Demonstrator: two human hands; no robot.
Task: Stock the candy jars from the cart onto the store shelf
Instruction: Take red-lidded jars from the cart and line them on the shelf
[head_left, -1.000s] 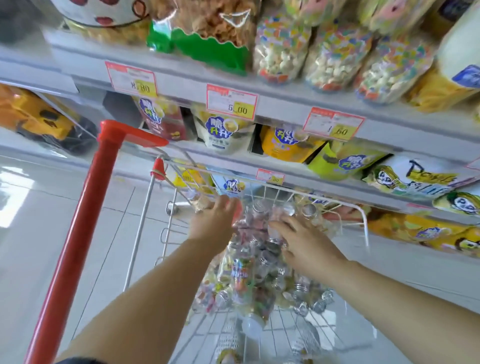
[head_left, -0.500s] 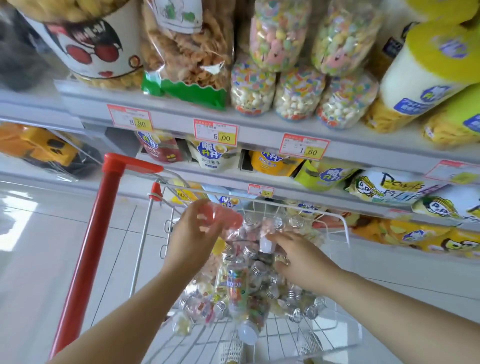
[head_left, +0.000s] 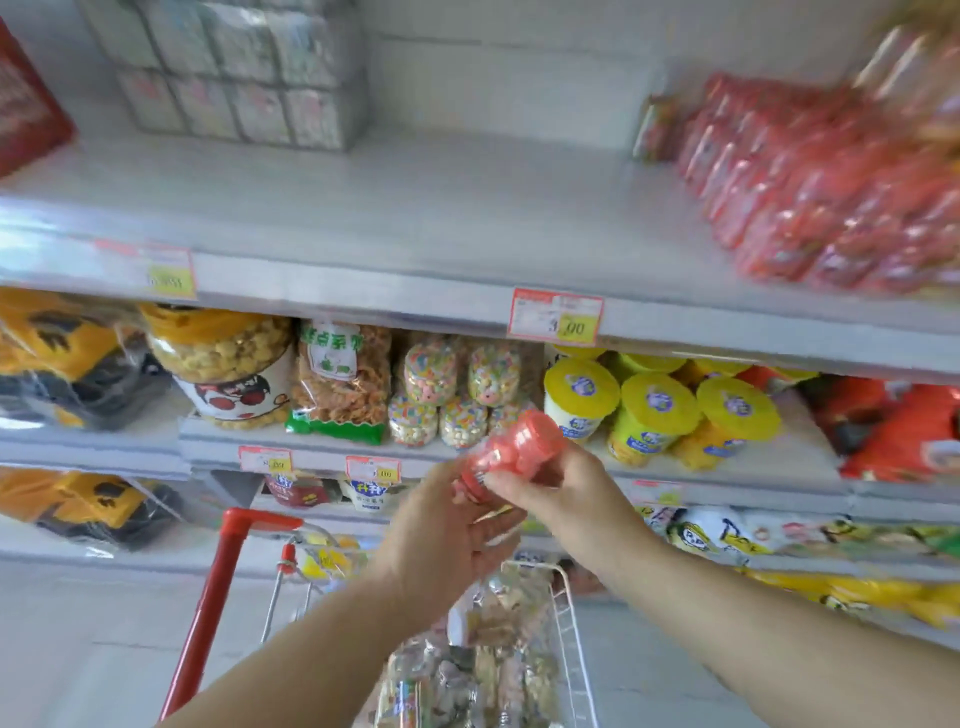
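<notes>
You get a bright picture with soft, even light and hardly any shadows. The white top shelf (head_left: 415, 208) looks pale and milky. Much of it is smeared: the red packs (head_left: 831, 197) at the top right are the blurriest, and the cart (head_left: 567, 613) is fuzzy too. The number on the price tag (head_left: 556, 317) can just be read. The shelf lines bend near the edges. Your left hand (head_left: 447, 540), right hand (head_left: 566, 491) and the red jar (head_left: 514, 452) look soft, not sharp.
</notes>
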